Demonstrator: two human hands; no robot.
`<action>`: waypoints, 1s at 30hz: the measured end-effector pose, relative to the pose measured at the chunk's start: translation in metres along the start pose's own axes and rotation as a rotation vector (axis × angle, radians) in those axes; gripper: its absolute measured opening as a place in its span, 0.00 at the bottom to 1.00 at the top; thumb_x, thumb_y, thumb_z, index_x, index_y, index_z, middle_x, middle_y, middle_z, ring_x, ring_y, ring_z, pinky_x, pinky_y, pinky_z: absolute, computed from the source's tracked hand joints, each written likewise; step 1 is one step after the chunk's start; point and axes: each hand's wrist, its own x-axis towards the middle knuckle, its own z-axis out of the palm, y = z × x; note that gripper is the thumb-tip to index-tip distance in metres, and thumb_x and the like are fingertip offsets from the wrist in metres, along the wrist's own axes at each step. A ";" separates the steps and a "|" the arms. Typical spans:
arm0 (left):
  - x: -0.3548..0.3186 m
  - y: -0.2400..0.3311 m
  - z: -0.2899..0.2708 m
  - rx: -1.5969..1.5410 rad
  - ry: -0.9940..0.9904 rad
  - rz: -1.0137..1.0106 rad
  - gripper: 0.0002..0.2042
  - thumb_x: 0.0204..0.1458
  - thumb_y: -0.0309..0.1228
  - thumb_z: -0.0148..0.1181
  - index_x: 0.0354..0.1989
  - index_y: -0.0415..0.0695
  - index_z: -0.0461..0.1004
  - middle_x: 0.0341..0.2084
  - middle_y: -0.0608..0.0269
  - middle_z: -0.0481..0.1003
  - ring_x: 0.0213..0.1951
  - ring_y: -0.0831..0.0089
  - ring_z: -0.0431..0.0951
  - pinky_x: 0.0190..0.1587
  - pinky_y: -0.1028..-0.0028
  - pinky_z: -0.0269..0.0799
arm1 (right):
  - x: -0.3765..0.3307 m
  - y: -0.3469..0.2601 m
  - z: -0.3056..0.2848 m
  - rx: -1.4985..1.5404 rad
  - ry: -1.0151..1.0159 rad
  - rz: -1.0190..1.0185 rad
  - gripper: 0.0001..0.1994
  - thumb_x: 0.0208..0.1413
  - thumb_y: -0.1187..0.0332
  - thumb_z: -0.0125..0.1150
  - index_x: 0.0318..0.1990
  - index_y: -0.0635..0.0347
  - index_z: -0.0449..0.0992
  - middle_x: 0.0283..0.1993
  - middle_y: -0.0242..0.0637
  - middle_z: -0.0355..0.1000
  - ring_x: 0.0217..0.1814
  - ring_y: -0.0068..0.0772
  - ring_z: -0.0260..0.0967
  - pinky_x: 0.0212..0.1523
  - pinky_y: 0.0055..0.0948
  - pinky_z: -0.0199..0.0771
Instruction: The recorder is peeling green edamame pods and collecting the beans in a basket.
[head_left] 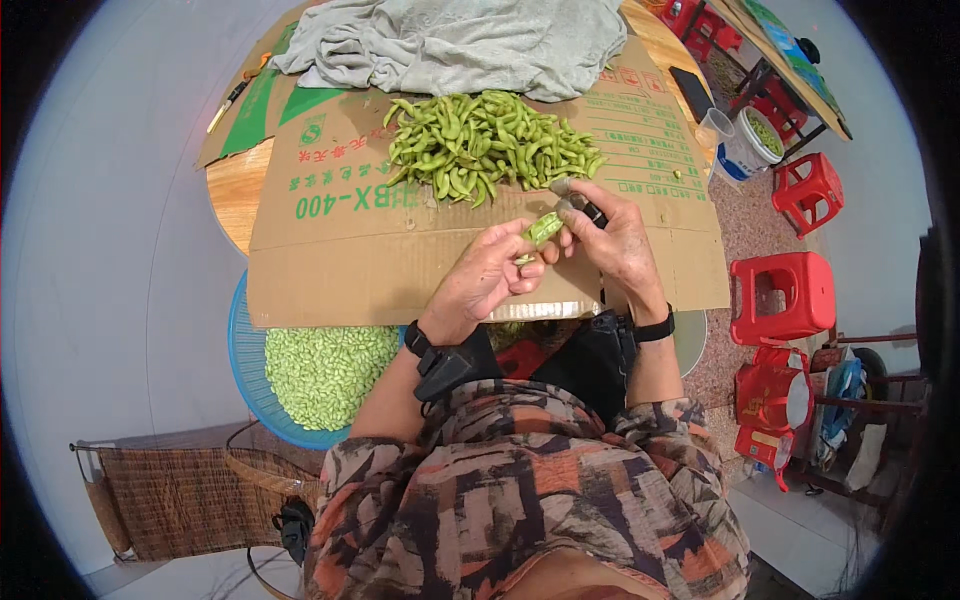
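Observation:
My left hand (489, 270) pinches a green soybean pod (543, 228) between thumb and fingers, just above the cardboard. From the right, my right hand (622, 238) closes on the pod's other end with its thumb and fingertips. Something grey covers the right thumb tip, and a black band or small tool (595, 214) shows among those fingers; its exact kind is unclear. Beyond both hands lies a heap of unshelled soybean pods (485, 145). Below the table's left edge, shelled green beans (325, 370) fill much of a blue plastic basket (243, 350).
Flattened cardboard (340, 265) covers a round wooden table (228, 200). A grey cloth (450, 45) is bunched at the far side. To the right are a dark phone-like slab (691, 93), a clear cup (714, 128), a white bucket (745, 150) and red stools (785, 295). A woven chair (190, 500) stands lower left.

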 end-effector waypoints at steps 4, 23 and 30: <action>-0.007 0.004 0.006 -0.005 0.004 0.036 0.17 0.63 0.38 0.45 0.51 0.36 0.66 0.36 0.57 0.73 0.32 0.79 0.69 0.28 0.83 0.63 | -0.002 -0.003 -0.007 0.104 0.045 0.013 0.14 0.57 0.78 0.54 0.51 0.70 0.72 0.23 0.31 0.71 0.23 0.17 0.67 0.25 0.19 0.70; 0.011 0.059 -0.023 1.848 0.966 0.410 0.11 0.47 0.36 0.64 0.28 0.38 0.77 0.21 0.46 0.76 0.28 0.49 0.77 0.31 0.57 0.72 | -0.038 0.001 -0.019 -0.125 -0.246 -0.027 0.12 0.55 0.72 0.59 0.46 0.66 0.76 0.22 0.28 0.70 0.23 0.14 0.61 0.25 0.19 0.66; -0.001 0.058 -0.030 1.555 0.738 0.327 0.07 0.47 0.30 0.60 0.29 0.38 0.76 0.20 0.52 0.76 0.21 0.59 0.75 0.27 0.64 0.71 | -0.041 0.000 -0.008 -0.073 -0.177 0.056 0.12 0.58 0.72 0.50 0.46 0.67 0.75 0.27 0.28 0.72 0.26 0.14 0.62 0.27 0.19 0.66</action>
